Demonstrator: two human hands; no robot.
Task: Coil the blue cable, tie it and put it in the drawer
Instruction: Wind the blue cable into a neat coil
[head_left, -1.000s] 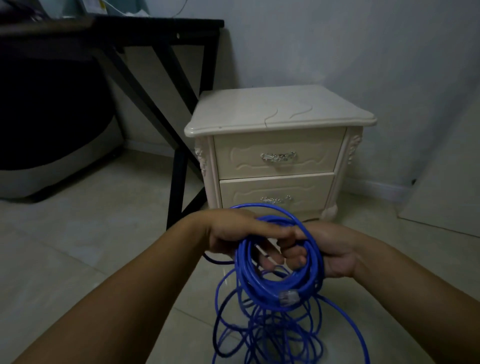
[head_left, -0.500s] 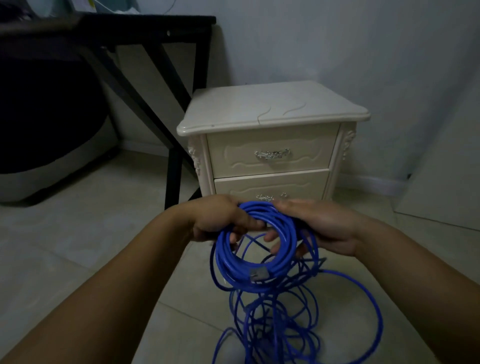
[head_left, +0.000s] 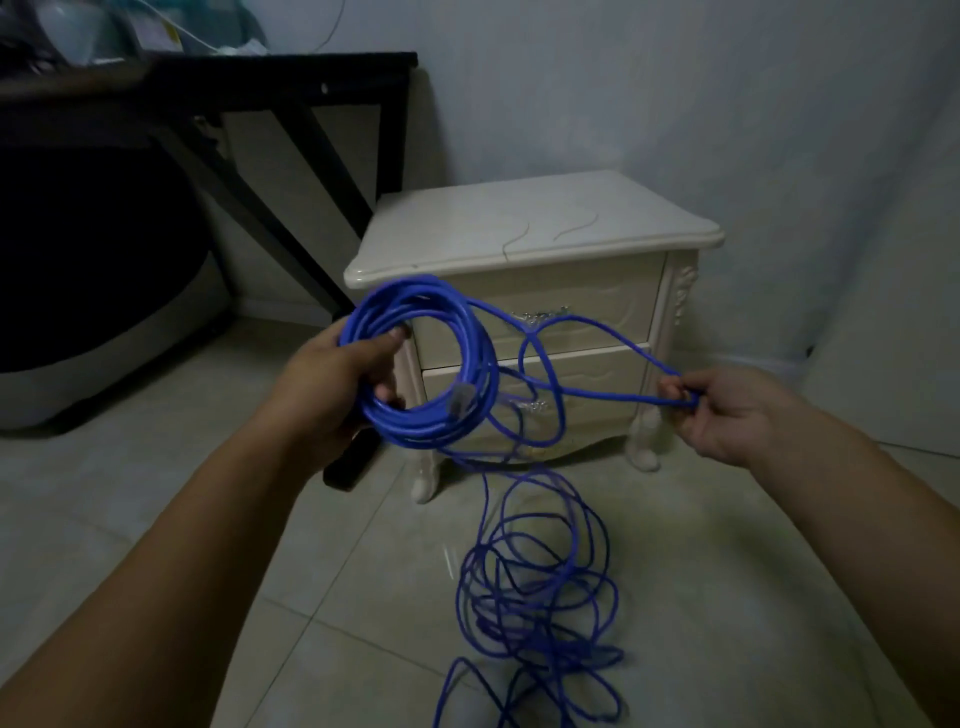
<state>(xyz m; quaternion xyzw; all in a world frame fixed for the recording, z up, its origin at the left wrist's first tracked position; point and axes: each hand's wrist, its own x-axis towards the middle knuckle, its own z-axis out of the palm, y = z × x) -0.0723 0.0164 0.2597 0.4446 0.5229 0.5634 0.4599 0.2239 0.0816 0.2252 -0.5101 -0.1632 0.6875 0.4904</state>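
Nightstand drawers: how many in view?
2. The upper drawer sits right under the nightstand top; the lower drawer is directly below it. Both are shut, partly hidden behind the blue cable.

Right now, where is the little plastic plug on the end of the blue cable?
In the head view, the plug hangs at the lower right of the blue coil held by the left hand, in front of the cream nightstand.

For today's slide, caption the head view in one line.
Left hand holds the coiled blue cable; right hand pulls slack before a closed nightstand.
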